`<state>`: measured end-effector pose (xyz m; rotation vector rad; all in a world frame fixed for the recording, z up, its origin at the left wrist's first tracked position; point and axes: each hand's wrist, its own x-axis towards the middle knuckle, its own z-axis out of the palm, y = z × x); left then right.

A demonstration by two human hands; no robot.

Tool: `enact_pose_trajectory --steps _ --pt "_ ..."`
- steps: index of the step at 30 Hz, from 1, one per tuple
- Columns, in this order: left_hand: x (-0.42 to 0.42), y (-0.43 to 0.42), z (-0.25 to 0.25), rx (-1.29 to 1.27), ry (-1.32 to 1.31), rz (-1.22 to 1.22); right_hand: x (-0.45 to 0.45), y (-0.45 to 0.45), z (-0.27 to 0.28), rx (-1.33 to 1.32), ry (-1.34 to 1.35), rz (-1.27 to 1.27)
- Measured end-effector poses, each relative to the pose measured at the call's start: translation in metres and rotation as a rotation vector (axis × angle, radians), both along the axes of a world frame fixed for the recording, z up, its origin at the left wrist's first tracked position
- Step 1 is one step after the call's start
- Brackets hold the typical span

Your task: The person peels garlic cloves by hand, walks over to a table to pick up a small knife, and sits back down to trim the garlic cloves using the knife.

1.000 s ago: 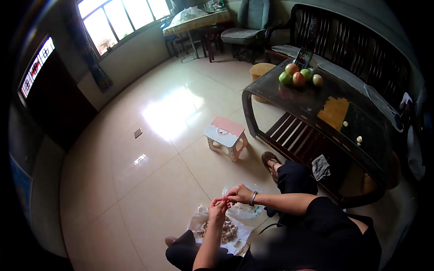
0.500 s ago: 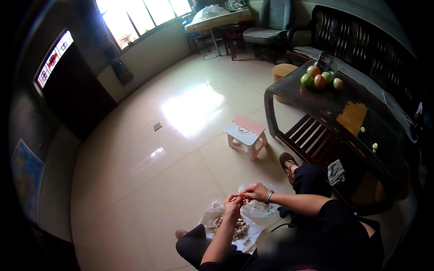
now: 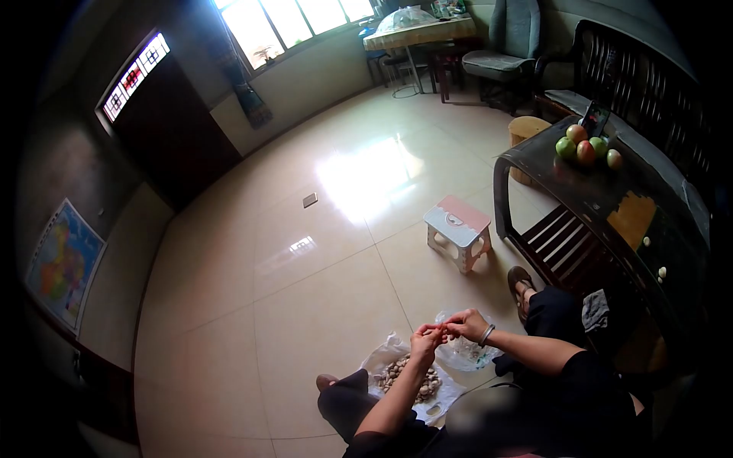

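My left hand (image 3: pixel 425 341) and my right hand (image 3: pixel 466 326) meet fingertip to fingertip in front of me, both in a pinch. Whatever lies between the fingers is too small to make out. A silvery bangle circles my right wrist. Below and left of the hands, a white plastic bag (image 3: pixel 393 347) lies spread on the floor under a heap of small brown and whitish lumps (image 3: pixel 427 384), partly hidden by my left forearm. A second, clear plastic bag (image 3: pixel 481 359) with pale bits in it lies beneath my right hand.
A pink and white folding step stool (image 3: pixel 458 221) stands ahead. To the right, a dark low table (image 3: pixel 550 164) bears apples (image 3: pixel 586 153), a phone (image 3: pixel 595 118) and a few small white pieces (image 3: pixel 661 272). A grey cloth (image 3: pixel 595 311) hangs near my knee. A wooden bench (image 3: pixel 634 84) stands behind the table.
The view has turned left, so the room and hands appear farther right. Both hands stay pinched together above the bags.
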<state>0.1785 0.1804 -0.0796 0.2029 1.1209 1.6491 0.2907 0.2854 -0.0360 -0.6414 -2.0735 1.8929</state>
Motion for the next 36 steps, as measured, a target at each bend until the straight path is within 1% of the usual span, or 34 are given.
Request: enact_pose_trajectory --steps 6,12,20,22,26,28,30,32,36 --pt "-0.001 0.001 -0.005 0.018 0.036 0.007 0.000 -0.001 -0.005 -0.001 0.025 -0.017" --pt "-0.004 0.001 -0.006 0.081 -0.003 -0.012 0.001 -0.002 0.003 -0.025 0.043 -0.038" --pt "-0.001 0.001 0.002 0.027 0.035 0.003 0.000 -0.003 -0.002 -0.100 0.073 -0.031" --pt "-0.001 0.001 0.003 0.012 0.036 0.006 0.001 -0.004 0.001 -0.033 0.044 -0.034" --pt "0.000 0.001 0.003 0.013 0.022 -0.010 0.001 -0.004 -0.001 0.001 0.037 -0.054" --pt "0.002 0.001 0.005 0.009 0.026 -0.019 0.002 -0.003 -0.002 0.148 0.019 -0.083" --pt "0.003 0.001 0.007 0.017 -0.033 0.019 0.001 0.000 -0.002 0.132 0.012 -0.058" --pt "0.001 0.002 0.006 0.017 -0.048 0.008 0.002 0.000 -0.002 0.117 0.005 -0.036" --pt "-0.001 0.002 -0.003 0.022 -0.050 -0.019 0.002 -0.002 0.000 0.239 0.038 -0.011"
